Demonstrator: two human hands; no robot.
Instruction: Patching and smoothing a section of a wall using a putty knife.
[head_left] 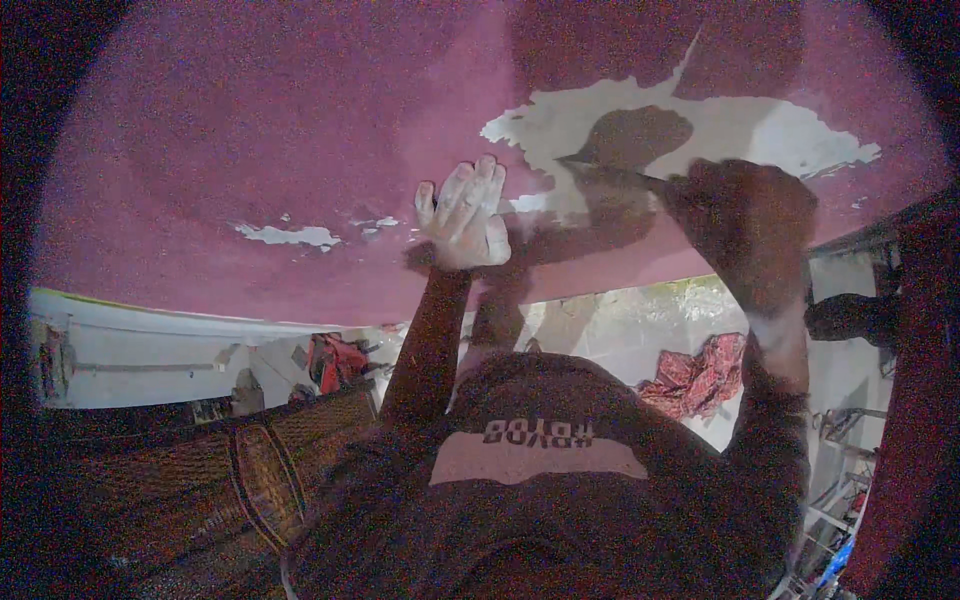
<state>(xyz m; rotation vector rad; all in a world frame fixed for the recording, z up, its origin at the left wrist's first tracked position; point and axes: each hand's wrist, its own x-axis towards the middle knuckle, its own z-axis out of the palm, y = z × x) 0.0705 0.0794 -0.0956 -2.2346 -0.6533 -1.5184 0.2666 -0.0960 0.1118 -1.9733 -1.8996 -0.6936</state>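
Note:
My left hand [467, 215] lies against a pink painted wall [270, 130], palm to it and fingers spread, holding nothing. My right hand [745, 225], dark in shadow, is closed around a thin dark scraper-like tool [648, 181]; its exact kind is hard to make out. The tool points left over a large pale patch [800, 135] of bare wall with ragged paint edges. Shadows of the hand and tool fall across that patch, so whether the tip touches the wall cannot be told. A smaller bare patch [290, 236] shows left of my left hand.
Below the wall, a crumpled red patterned cloth [700, 378] lies on the floor. A brown woven-looking piece of furniture [180, 490] fills the lower left, with a red item [337, 362] beyond it. A metal rack or ladder [845, 470] stands at the right.

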